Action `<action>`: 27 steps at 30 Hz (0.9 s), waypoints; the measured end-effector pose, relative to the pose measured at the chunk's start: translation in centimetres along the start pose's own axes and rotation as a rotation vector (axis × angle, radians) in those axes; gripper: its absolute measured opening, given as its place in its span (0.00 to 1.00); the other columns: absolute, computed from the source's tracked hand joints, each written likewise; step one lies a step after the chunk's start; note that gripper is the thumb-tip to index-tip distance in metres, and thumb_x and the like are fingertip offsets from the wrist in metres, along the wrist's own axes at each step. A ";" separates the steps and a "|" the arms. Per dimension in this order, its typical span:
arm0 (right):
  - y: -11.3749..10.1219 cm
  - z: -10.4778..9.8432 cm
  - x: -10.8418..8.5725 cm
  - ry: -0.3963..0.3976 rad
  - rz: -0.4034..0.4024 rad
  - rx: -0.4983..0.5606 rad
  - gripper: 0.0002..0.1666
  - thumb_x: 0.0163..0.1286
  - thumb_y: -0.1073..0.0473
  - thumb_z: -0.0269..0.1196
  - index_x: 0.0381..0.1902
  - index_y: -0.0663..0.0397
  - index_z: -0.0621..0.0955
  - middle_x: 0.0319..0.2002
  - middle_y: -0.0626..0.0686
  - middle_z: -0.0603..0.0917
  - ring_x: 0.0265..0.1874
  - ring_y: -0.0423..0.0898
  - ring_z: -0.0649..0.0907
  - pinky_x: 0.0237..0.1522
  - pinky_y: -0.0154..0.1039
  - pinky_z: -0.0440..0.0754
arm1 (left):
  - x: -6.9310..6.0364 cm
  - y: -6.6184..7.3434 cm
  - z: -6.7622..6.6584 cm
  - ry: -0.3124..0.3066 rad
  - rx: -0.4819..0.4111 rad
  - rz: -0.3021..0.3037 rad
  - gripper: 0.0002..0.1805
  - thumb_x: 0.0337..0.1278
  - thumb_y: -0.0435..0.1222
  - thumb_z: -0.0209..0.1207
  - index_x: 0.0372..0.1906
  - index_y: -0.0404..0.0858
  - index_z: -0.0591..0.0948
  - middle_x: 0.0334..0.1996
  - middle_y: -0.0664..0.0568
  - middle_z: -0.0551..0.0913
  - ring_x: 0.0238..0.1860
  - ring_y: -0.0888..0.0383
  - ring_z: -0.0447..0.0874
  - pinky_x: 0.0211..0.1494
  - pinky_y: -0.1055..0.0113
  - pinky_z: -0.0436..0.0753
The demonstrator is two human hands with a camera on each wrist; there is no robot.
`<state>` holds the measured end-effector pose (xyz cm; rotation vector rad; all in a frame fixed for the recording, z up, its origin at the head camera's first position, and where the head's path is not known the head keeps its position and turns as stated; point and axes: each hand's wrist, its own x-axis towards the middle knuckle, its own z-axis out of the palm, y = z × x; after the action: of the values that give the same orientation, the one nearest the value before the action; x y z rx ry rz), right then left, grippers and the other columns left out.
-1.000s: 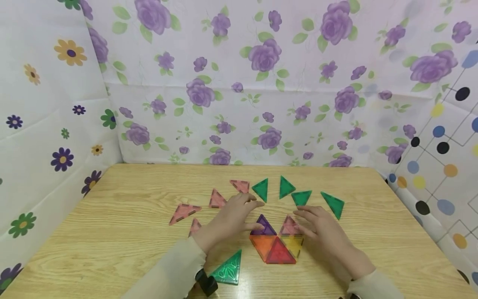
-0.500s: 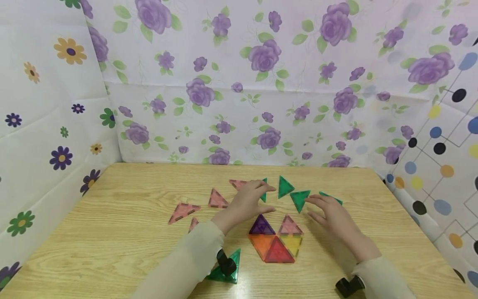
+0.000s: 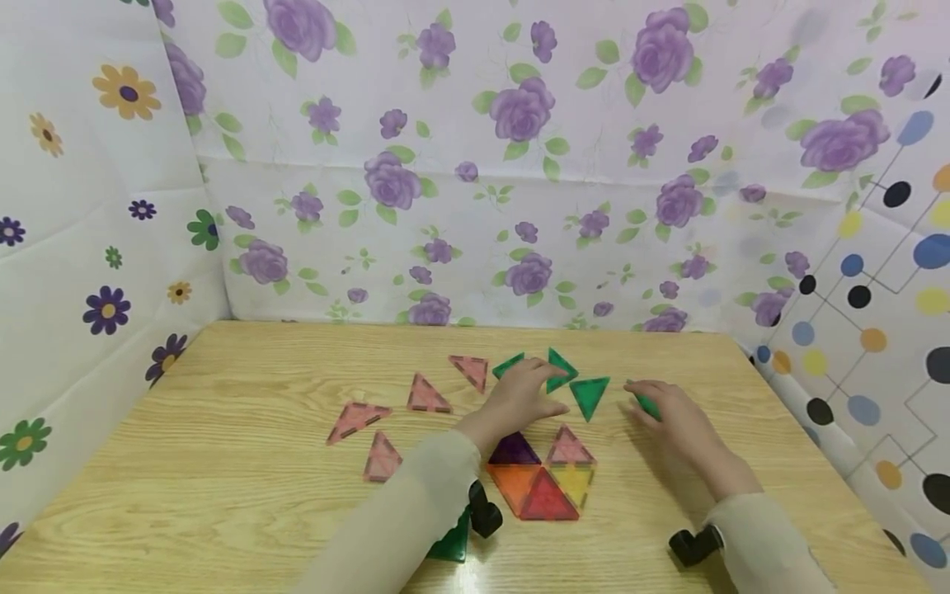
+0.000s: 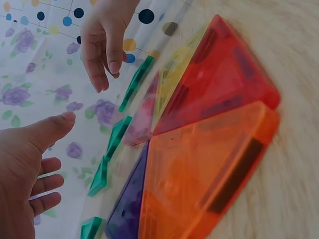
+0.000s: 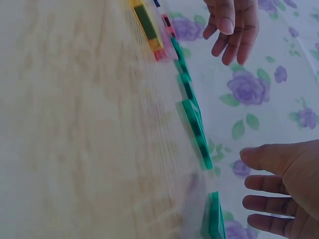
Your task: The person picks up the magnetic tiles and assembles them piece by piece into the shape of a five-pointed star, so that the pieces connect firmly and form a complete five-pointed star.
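Note:
In the head view my left hand (image 3: 519,396) hovers over two green triangle tiles (image 3: 560,371), fingers loosely bent and holding nothing. My right hand (image 3: 679,425) is above another green triangle (image 3: 647,404), which it partly covers; the right wrist view shows this hand (image 5: 284,189) with fingers apart from the tile (image 5: 214,219). Between the hands lies a green triangle (image 3: 590,398). Nearer, purple (image 3: 514,450), orange (image 3: 512,483), red (image 3: 549,497), yellow (image 3: 575,480) and pink (image 3: 570,447) triangles lie edge to edge in a fan.
Several loose pink triangles (image 3: 428,394) lie on the wooden table (image 3: 223,429) to the left. A larger green triangle (image 3: 454,544) sits near the front, partly under the left sleeve. Patterned cloth (image 3: 460,206) hangs behind and at both sides.
Both hands have moved away from the coloured fan, toward the green tiles at the back and a little to the right. No tile has clearly moved.

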<state>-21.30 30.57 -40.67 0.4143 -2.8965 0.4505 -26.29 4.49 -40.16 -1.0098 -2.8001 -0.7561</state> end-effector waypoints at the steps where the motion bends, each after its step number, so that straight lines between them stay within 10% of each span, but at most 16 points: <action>1: 0.2 0.0 0.0 -0.001 0.003 -0.001 0.25 0.68 0.61 0.61 0.62 0.62 0.75 0.59 0.67 0.76 0.58 0.69 0.73 0.58 0.65 0.71 | 0.2 0.0 0.2 -0.005 -0.006 -0.009 0.29 0.55 0.51 0.65 0.62 0.48 0.76 0.59 0.52 0.77 0.60 0.54 0.75 0.63 0.61 0.77; 27: 3.8 0.6 -0.1 -0.095 0.055 -0.010 0.23 0.63 0.73 0.60 0.58 0.64 0.78 0.58 0.69 0.77 0.52 0.68 0.79 0.51 0.60 0.79 | 2.8 0.8 4.2 -0.092 0.182 0.037 0.29 0.58 0.52 0.61 0.64 0.51 0.74 0.63 0.58 0.76 0.66 0.59 0.72 0.68 0.58 0.70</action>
<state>-22.43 33.90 -42.25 0.3648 -3.0073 0.4355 -27.58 8.63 -42.84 -1.0862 -2.8529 -0.4514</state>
